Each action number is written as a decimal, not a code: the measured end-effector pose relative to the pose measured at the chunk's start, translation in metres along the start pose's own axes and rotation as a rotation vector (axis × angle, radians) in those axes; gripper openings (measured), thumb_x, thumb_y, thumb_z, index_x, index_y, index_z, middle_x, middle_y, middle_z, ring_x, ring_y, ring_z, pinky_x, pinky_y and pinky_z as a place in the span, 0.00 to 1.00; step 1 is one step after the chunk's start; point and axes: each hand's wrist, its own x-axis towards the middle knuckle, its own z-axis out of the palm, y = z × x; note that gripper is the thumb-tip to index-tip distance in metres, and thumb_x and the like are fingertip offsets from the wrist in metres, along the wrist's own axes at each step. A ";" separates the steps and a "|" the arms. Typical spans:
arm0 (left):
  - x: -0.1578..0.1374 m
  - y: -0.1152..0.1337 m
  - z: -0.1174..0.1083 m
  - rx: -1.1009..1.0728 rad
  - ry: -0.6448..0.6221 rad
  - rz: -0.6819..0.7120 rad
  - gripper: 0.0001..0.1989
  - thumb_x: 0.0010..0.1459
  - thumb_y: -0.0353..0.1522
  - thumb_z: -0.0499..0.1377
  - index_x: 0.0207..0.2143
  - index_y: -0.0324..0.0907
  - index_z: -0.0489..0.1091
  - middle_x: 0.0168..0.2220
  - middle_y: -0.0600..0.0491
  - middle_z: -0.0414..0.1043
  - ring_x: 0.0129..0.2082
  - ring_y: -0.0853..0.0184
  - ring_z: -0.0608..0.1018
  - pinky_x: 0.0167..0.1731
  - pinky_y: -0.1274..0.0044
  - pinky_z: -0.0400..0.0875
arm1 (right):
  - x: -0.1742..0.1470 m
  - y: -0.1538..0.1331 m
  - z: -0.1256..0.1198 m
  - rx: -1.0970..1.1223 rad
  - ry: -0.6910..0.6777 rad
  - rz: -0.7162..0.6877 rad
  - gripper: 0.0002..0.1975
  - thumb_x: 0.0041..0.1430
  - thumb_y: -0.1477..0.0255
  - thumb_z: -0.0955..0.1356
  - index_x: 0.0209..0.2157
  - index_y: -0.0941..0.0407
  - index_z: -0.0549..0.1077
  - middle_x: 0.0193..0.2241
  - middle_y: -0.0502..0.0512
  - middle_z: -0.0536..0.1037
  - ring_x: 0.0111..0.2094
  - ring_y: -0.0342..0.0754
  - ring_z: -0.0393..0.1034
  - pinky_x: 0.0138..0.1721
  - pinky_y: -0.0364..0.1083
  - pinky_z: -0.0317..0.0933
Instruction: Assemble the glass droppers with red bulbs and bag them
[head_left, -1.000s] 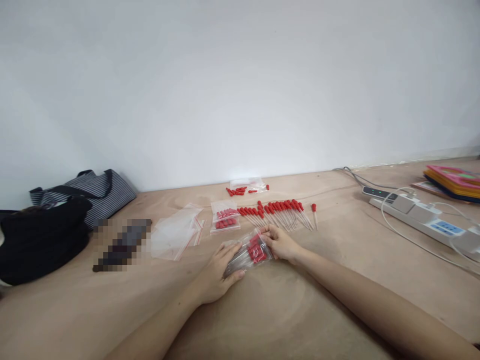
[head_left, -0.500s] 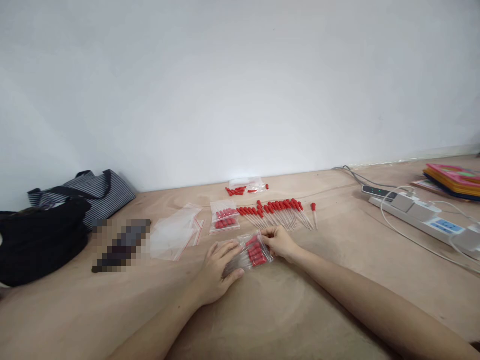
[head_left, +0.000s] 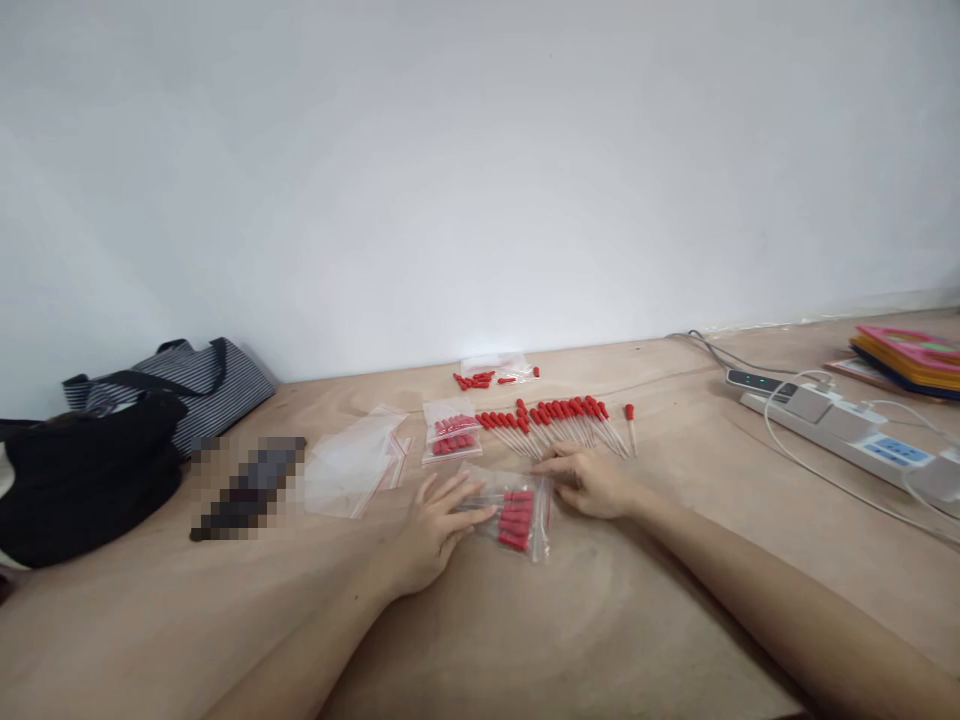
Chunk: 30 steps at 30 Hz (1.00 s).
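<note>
Under left hand [head_left: 429, 525] | bag [head_left: 517, 510] end hidden | seal unclear

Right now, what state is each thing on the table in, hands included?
Left hand: flat, fingers pressing the filled bag.
Right hand: on the table, touching the bag's right edge.
Filled bag: lying flat, red-capped droppers inside.
Loose droppers: laid in a row, unbagged.
Second bag: lying flat, holding red caps.
Empty bags: stacked flat.
Power strip: plugs inserted.
</note>
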 end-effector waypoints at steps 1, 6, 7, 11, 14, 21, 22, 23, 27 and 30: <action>0.000 -0.004 0.002 0.028 0.075 -0.024 0.21 0.57 0.24 0.49 0.48 0.55 0.66 0.55 0.53 0.61 0.56 0.56 0.60 0.51 0.52 0.53 | -0.002 0.000 0.000 -0.008 -0.017 -0.036 0.22 0.46 0.82 0.63 0.42 0.51 0.73 0.37 0.52 0.73 0.35 0.44 0.66 0.35 0.42 0.58; 0.001 -0.007 0.007 -0.061 0.374 -0.160 0.12 0.55 0.28 0.51 0.42 0.42 0.69 0.43 0.48 0.69 0.43 0.62 0.72 0.43 0.68 0.68 | -0.009 0.004 0.014 -0.028 0.045 -0.146 0.14 0.55 0.73 0.62 0.41 0.52 0.74 0.32 0.54 0.74 0.34 0.44 0.67 0.33 0.42 0.58; 0.001 -0.003 0.006 -0.104 0.377 -0.165 0.10 0.56 0.29 0.52 0.39 0.42 0.70 0.40 0.49 0.69 0.41 0.64 0.73 0.41 0.71 0.69 | -0.010 0.005 0.017 -0.061 0.066 -0.174 0.14 0.56 0.73 0.61 0.42 0.52 0.73 0.31 0.54 0.74 0.32 0.44 0.67 0.32 0.42 0.58; -0.001 0.016 0.005 -0.200 0.313 -0.184 0.07 0.53 0.33 0.57 0.35 0.42 0.67 0.38 0.51 0.67 0.39 0.64 0.72 0.40 0.71 0.69 | -0.012 0.002 0.021 -0.234 0.087 -0.301 0.16 0.60 0.71 0.57 0.44 0.49 0.72 0.26 0.54 0.73 0.29 0.44 0.65 0.30 0.43 0.56; 0.001 0.019 0.007 -0.204 0.321 -0.204 0.06 0.50 0.32 0.58 0.31 0.41 0.65 0.37 0.51 0.65 0.39 0.64 0.71 0.38 0.71 0.69 | -0.014 -0.003 0.021 -0.270 0.085 -0.355 0.16 0.61 0.70 0.56 0.45 0.50 0.71 0.25 0.53 0.72 0.29 0.44 0.64 0.30 0.43 0.56; 0.005 0.013 0.005 -0.259 0.279 -0.129 0.07 0.57 0.30 0.51 0.27 0.41 0.65 0.31 0.53 0.65 0.32 0.69 0.71 0.35 0.75 0.68 | -0.017 -0.012 0.027 -0.311 0.110 -0.381 0.17 0.62 0.69 0.55 0.38 0.55 0.73 0.22 0.54 0.71 0.26 0.43 0.64 0.26 0.42 0.53; 0.004 0.013 0.003 -0.267 0.274 -0.104 0.06 0.57 0.32 0.52 0.29 0.41 0.65 0.32 0.52 0.66 0.33 0.69 0.71 0.35 0.76 0.68 | -0.017 -0.013 0.028 -0.321 0.119 -0.382 0.17 0.62 0.69 0.55 0.38 0.56 0.73 0.22 0.54 0.71 0.26 0.43 0.64 0.26 0.42 0.53; 0.002 0.015 0.002 -0.268 0.270 -0.077 0.06 0.55 0.34 0.55 0.29 0.41 0.65 0.33 0.52 0.66 0.34 0.68 0.72 0.36 0.76 0.67 | -0.017 -0.012 0.028 -0.330 0.125 -0.381 0.17 0.62 0.69 0.55 0.38 0.56 0.73 0.23 0.54 0.72 0.26 0.44 0.64 0.26 0.42 0.53; -0.002 0.019 0.003 -0.204 0.235 0.024 0.13 0.48 0.40 0.61 0.31 0.41 0.65 0.34 0.52 0.68 0.33 0.66 0.72 0.33 0.76 0.68 | -0.016 -0.010 0.028 -0.346 0.116 -0.356 0.18 0.62 0.70 0.55 0.35 0.56 0.74 0.23 0.54 0.72 0.26 0.43 0.63 0.26 0.42 0.53; -0.001 0.020 0.006 -0.128 0.244 0.045 0.07 0.53 0.36 0.56 0.29 0.41 0.65 0.31 0.53 0.69 0.30 0.69 0.73 0.31 0.78 0.68 | -0.015 -0.011 0.025 -0.298 0.114 -0.302 0.16 0.61 0.67 0.57 0.36 0.55 0.74 0.25 0.55 0.72 0.28 0.44 0.63 0.28 0.42 0.54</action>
